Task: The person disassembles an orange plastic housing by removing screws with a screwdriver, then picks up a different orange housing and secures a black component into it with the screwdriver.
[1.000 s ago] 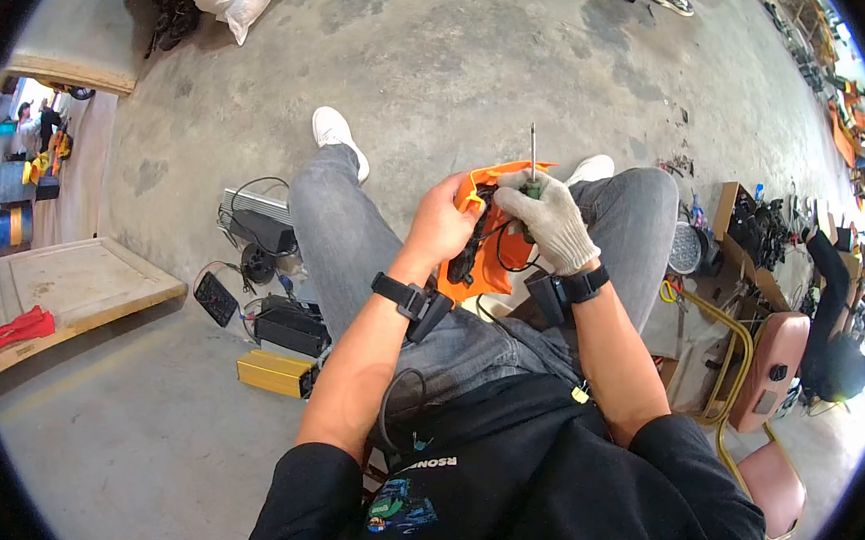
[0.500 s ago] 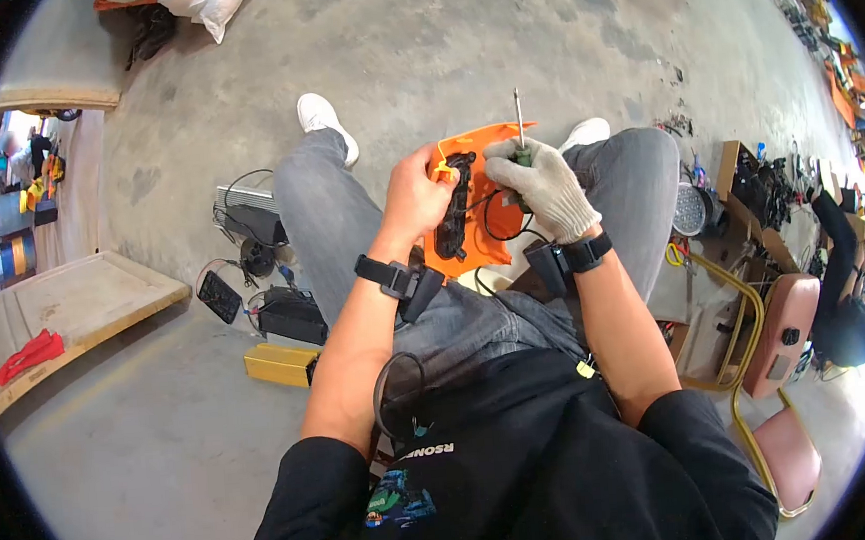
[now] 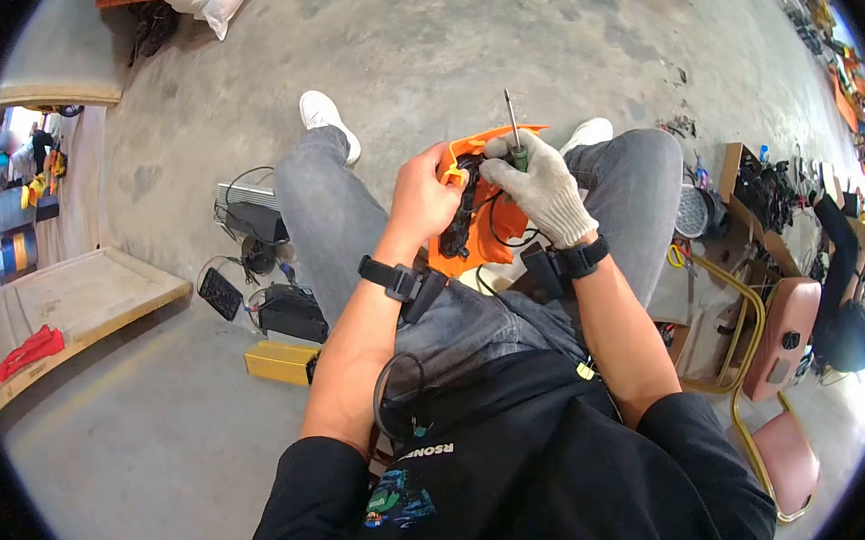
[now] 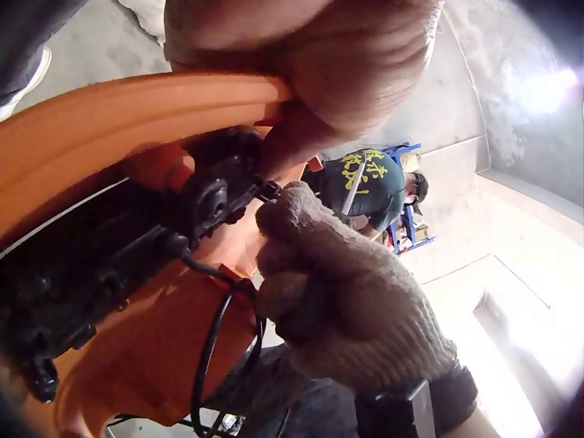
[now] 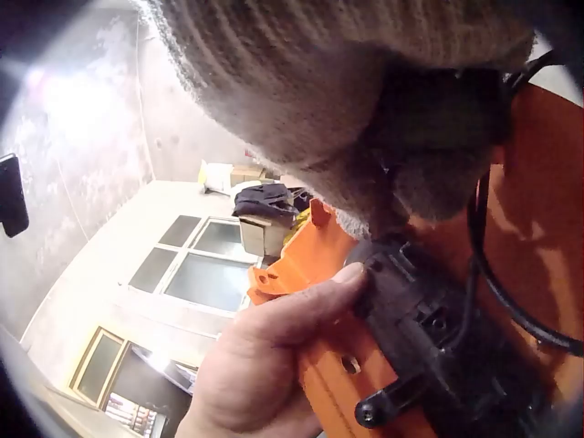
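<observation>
My bare left hand [image 3: 422, 195] grips the edge of an orange plastic housing [image 5: 342, 365] over my lap, its thumb beside a long black part [image 4: 78, 265] mounted inside. The right hand [image 3: 547, 192], in a pale knitted glove, holds a screwdriver [image 3: 512, 109] by its green handle, the metal shaft pointing away from my body. In the left wrist view its gloved fingertips [image 4: 290, 205] are right at the end of the black part, close to the left fingers. A thin black cable [image 4: 210, 338] loops from that part, across the housing. The glove hides small details there.
Black electronic boxes [image 3: 290, 310] and a gold box [image 3: 279, 363] lie on the floor at left, near a low wooden platform [image 3: 83, 294] with a red cloth [image 3: 29, 351]. At right are a folding chair [image 3: 783, 336] and a cardboard box [image 3: 732, 174] of black parts.
Both hands and the housing have shifted slightly away from my body. The housing turned to show more of the black part, then tilted back. The screwdriver now leans a little further left.
</observation>
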`<state>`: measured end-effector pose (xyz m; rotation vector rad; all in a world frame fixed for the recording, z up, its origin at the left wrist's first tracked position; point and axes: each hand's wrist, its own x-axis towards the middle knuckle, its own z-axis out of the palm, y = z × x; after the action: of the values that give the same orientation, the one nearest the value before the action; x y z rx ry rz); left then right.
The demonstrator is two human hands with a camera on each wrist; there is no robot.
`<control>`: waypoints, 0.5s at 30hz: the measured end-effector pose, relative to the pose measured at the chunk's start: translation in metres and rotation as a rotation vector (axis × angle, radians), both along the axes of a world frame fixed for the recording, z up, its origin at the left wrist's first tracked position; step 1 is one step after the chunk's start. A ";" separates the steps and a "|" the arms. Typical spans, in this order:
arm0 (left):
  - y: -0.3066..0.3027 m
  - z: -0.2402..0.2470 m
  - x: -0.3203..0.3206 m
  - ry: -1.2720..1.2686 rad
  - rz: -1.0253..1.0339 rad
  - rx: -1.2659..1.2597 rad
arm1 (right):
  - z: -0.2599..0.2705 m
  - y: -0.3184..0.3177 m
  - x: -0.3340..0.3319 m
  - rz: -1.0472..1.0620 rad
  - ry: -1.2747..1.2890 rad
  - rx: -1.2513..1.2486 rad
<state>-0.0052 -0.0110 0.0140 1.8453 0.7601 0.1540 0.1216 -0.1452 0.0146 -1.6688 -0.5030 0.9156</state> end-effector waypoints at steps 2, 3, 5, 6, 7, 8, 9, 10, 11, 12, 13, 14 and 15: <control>-0.001 -0.001 0.000 -0.012 -0.002 0.017 | -0.003 -0.001 0.001 0.007 -0.028 -0.004; -0.001 -0.001 0.000 -0.024 -0.004 0.013 | -0.006 -0.002 0.002 0.005 -0.050 0.004; -0.001 -0.002 0.000 -0.037 -0.005 0.010 | -0.009 -0.002 0.003 0.006 -0.073 0.014; -0.002 -0.001 0.000 -0.042 -0.001 0.010 | -0.008 -0.003 0.002 -0.001 -0.060 0.003; -0.003 0.000 0.000 -0.047 0.002 0.011 | -0.007 -0.002 0.003 -0.009 -0.047 -0.007; -0.002 0.000 0.000 -0.048 0.004 0.011 | -0.005 -0.002 0.003 -0.007 -0.048 -0.007; -0.003 0.000 0.000 -0.048 -0.001 0.013 | -0.002 -0.003 0.004 -0.002 -0.034 -0.033; -0.003 0.000 0.000 -0.048 -0.006 0.014 | 0.000 -0.003 0.005 0.003 -0.021 -0.058; -0.003 -0.001 0.001 -0.049 -0.005 0.014 | 0.002 -0.003 0.005 0.005 -0.021 -0.057; -0.004 -0.001 0.001 -0.071 0.011 0.016 | 0.003 -0.003 0.005 -0.002 0.006 -0.063; -0.005 -0.001 0.001 -0.092 0.027 0.016 | 0.004 -0.004 0.004 -0.008 0.033 -0.069; -0.006 -0.001 0.001 -0.092 0.029 0.017 | 0.004 -0.004 0.004 -0.007 0.033 -0.068; -0.006 0.000 0.002 -0.086 0.025 0.015 | 0.004 -0.004 0.005 -0.001 0.026 -0.107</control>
<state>-0.0034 -0.0170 0.0141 1.8316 0.7242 0.2541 0.1264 -0.1494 0.0185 -1.7509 -0.4423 0.9763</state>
